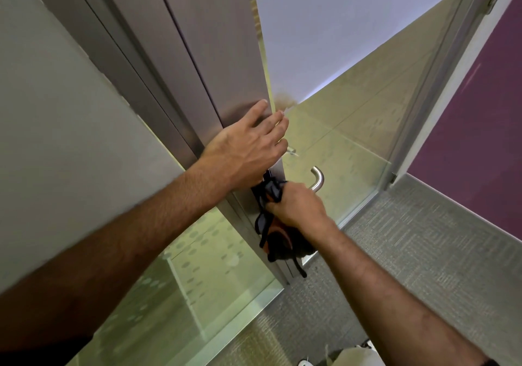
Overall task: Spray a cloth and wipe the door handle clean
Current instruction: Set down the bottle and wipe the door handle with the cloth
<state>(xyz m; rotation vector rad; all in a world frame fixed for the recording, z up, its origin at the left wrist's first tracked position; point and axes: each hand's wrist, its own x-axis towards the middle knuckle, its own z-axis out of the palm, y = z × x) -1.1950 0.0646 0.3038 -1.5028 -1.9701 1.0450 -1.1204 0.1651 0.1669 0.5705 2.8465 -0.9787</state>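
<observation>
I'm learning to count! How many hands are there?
2. The left hand presses flat on the grey metal door edge; the right hand, lower, grips a dark crumpled cloth beside the curved silver door handle. None seem hidden.

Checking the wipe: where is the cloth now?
Head view, centre: the cloth is gripped in the right hand at the door edge, below the left hand, left of the door handle.

Left hand (pixel 245 150) covers the door edge (pixel 243 77); cloth (pixel 272 191) crowds the handle (pixel 317 180); rightward, open air over carpet (pixel 423 252).
</observation>
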